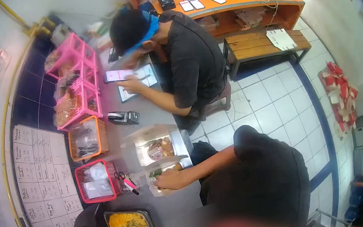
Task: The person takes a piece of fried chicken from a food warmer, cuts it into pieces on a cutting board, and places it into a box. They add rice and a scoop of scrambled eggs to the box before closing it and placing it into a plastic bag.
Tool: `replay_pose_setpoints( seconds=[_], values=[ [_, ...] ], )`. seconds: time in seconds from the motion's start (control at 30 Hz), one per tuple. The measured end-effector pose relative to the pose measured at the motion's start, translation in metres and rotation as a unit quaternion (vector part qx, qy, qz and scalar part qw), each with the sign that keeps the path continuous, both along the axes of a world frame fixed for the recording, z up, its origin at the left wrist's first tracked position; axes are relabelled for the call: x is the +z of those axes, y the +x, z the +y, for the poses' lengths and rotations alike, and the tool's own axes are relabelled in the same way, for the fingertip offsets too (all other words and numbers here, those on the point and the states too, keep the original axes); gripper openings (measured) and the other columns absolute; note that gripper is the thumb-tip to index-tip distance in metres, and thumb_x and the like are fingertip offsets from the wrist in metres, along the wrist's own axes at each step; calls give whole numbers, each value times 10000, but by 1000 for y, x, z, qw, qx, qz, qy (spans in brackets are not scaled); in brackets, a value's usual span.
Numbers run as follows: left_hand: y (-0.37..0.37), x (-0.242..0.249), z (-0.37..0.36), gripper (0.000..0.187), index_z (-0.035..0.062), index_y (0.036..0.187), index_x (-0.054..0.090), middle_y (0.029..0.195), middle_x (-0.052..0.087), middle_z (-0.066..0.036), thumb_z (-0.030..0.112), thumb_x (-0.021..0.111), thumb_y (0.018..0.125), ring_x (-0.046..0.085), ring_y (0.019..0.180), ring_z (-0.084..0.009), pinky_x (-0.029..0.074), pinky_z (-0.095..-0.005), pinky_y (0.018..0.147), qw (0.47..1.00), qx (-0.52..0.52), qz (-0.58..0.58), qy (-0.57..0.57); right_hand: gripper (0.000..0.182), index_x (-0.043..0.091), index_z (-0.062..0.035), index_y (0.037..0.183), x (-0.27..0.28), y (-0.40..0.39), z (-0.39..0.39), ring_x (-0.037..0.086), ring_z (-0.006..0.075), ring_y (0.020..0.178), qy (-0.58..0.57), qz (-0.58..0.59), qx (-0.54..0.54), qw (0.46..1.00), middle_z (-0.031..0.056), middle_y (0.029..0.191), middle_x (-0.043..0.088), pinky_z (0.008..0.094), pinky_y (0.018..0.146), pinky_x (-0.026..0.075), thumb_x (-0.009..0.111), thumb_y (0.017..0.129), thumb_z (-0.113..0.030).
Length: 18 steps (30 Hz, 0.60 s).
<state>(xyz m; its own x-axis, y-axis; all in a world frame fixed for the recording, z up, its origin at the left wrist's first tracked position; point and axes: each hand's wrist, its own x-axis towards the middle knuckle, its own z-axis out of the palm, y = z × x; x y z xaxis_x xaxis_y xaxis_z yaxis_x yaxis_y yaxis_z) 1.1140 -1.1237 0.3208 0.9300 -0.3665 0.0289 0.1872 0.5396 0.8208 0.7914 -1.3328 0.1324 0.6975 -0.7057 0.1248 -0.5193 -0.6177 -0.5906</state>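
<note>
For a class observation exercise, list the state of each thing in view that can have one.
Upper white cardboard box: open, brown food inside.
Lower white cardboard box: open, a person's hand at its contents.
Rectangular metal tray: uncovered, holding yellow food.
Red plastic basket: open-topped, holding white packets.
Orange plastic basket: open-topped, holding plastic bags.
Dark rectangular phone: held, screen lit.

The bent right arm point(207, 165) extends bare-forearmed, the right hand point(169, 180) knuckles-up, its grip hidden.
</note>
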Motion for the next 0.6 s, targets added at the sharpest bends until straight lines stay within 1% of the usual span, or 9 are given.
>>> replay_pose_setpoints(
  seconds=[0.07,0.17,0.3,0.33,0.4,0.47,0.53,0.57,0.6],
  values=[
    [81,-31,25,790,-82,1536,223,1603,290,-242,389,591,1020,405,1401,-422,409,-476,1160,988,-132,57,-57,242,608,9,1068,5,4,-14,720,373,815,-26,-38,-49,998,209,963,674,496,644,583,596,900,-165],
    [75,-15,37,747,-37,1525,287,1580,316,-250,408,598,1012,402,1403,-422,408,-506,1151,996,-79,-34,-8,220,597,32,1065,9,5,-20,719,372,816,-6,22,-81,996,218,994,666,479,662,588,582,888,-98],
    [53,8,-3,669,55,1503,416,1533,367,-266,445,614,996,396,1406,-422,406,-565,1131,977,-18,-200,66,216,589,7,1069,12,14,-15,718,379,828,-36,13,-25,999,227,957,674,488,653,583,577,868,-72],
    [58,16,-13,682,43,1476,445,1511,387,-243,502,588,993,397,1389,-448,415,-593,1115,987,31,-125,101,216,589,7,1069,14,19,-11,718,379,828,-37,12,-26,999,227,957,674,488,653,583,577,868,-72],
    [38,38,-28,692,35,1469,447,1457,432,-226,522,572,994,421,1362,-446,411,-598,1117,987,45,-89,126,172,589,-20,1069,29,22,-2,711,387,782,-1,-92,27,995,212,842,680,516,637,565,567,928,-117],
    [36,42,-33,704,27,1463,449,1403,477,-210,542,556,995,446,1334,-444,407,-602,1119,985,59,-52,152,178,596,-28,1039,58,22,7,699,397,735,29,-93,39,994,202,770,669,527,624,553,565,957,-184],
    [49,40,-26,653,6,1363,528,1173,571,-178,558,502,1015,546,1178,-421,436,-608,1089,983,55,-62,166,219,603,-36,1009,68,26,17,687,406,688,62,-97,53,992,192,699,657,537,610,542,564,987,-251],
    [54,36,-23,653,6,1363,528,1173,571,-178,558,502,1015,546,1178,-421,436,-608,1089,983,55,-62,163,297,607,-40,972,68,26,20,674,416,650,58,-110,59,990,186,662,644,540,593,533,567,988,-334],
    [61,33,-17,624,6,1304,561,1075,573,-173,557,494,1020,568,1102,-410,457,-603,1062,983,33,-80,159,380,611,-44,935,70,28,24,661,425,613,57,-126,64,988,181,626,631,543,576,525,570,989,-417]
  ],
)
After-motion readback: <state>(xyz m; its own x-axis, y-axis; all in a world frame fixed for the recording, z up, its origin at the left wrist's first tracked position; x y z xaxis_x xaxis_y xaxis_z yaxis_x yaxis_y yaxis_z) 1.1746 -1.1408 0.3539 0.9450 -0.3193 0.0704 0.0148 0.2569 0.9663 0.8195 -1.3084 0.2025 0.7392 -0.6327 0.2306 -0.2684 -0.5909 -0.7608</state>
